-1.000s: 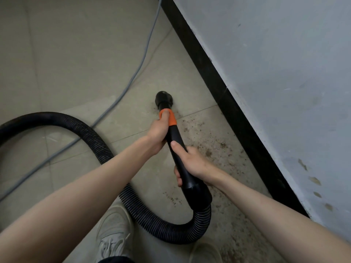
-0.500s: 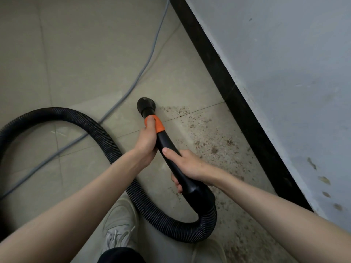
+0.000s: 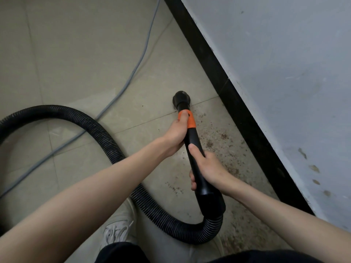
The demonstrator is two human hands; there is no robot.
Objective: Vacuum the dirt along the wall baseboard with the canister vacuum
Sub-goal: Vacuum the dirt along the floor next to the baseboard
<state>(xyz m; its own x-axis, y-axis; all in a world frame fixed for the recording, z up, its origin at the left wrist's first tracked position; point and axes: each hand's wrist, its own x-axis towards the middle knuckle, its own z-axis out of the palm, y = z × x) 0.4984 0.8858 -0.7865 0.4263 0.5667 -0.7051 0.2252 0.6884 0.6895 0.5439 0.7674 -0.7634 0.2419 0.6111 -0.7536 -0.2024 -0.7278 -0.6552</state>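
— At twelve o'clock from my hands, the nozzle (image 3: 181, 99) sits just short of the baseboard (image 3: 237, 111); left hand (image 3: 175, 133) and right hand (image 3: 209, 168) both grasp the wand (image 3: 193, 149).
— Risk?
— Dirt (image 3: 224, 137) lies at three o'clock; I could miss it, or the hose (image 3: 106, 133) may snag my shoe (image 3: 117, 230).

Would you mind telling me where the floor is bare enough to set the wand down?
Bare tile lies beyond the nozzle, between the grey cable and the black baseboard, and also left of that cable. It is crowded nearer: the ribbed hose loops across the floor to a shoe, and dirt speckles the strip along the baseboard.
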